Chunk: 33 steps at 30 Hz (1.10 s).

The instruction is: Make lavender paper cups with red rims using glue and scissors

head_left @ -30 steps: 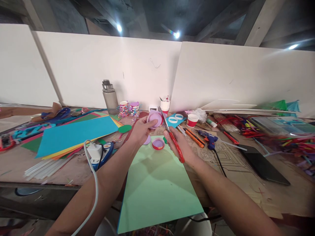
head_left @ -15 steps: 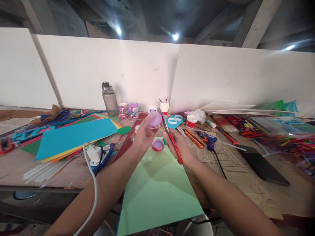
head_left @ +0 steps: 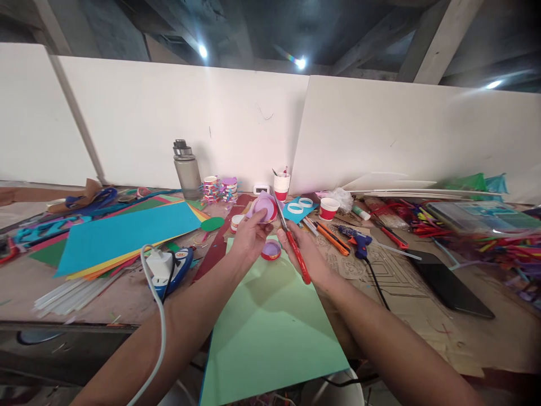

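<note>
My left hand (head_left: 250,235) is closed around a small round piece with a purple face (head_left: 265,208) and a red rim, purple paper jutting past its edge. Red-handled scissors (head_left: 298,254) are gripped in my right hand (head_left: 307,251), their blades pointing up and away beside that piece. Just below the hands, a similar red-rimmed purple round piece (head_left: 271,250) lies at the top of a light green sheet (head_left: 274,327). White rings (head_left: 296,211) rest on blue paper behind my right hand.
Coloured sheets (head_left: 131,234), clear glue sticks (head_left: 71,293) and a power strip (head_left: 181,265) lie left. A bottle (head_left: 186,172) and decorated cups (head_left: 229,190) stand behind. Rightward are a red-white cup (head_left: 328,208), orange cutters (head_left: 333,239), a glue gun (head_left: 361,243) and a black phone (head_left: 450,287).
The purple round piece in my left hand has turned and dropped slightly, with more loose purple paper showing at its edge. The scissors have shifted slightly left.
</note>
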Each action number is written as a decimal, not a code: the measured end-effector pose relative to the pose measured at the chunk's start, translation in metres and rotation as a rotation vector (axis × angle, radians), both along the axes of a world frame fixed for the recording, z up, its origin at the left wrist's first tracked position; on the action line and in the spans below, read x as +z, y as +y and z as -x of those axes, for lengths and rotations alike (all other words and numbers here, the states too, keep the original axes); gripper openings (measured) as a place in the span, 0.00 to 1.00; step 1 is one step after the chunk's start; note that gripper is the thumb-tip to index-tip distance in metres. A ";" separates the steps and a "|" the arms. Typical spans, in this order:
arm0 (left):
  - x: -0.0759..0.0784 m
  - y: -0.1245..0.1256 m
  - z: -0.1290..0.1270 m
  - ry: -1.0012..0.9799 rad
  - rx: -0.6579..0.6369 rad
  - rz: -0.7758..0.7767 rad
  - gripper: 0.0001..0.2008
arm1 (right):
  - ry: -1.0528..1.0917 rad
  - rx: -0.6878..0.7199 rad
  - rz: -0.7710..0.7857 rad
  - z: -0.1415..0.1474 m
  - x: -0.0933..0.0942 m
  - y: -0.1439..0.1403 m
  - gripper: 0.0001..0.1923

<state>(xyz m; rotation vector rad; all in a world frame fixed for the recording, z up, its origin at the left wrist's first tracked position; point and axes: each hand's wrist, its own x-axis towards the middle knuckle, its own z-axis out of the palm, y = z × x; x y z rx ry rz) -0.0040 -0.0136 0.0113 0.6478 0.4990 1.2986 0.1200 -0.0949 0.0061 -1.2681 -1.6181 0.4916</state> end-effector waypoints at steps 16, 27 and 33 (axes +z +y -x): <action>0.000 -0.007 -0.003 0.040 -0.011 -0.046 0.23 | 0.077 0.014 0.063 -0.001 -0.002 0.000 0.18; 0.003 -0.002 0.002 0.093 -0.028 -0.089 0.21 | 0.118 0.050 0.092 -0.003 -0.006 0.002 0.16; 0.010 0.001 0.008 0.147 -0.018 -0.095 0.21 | 0.103 0.066 0.093 -0.004 -0.003 -0.001 0.15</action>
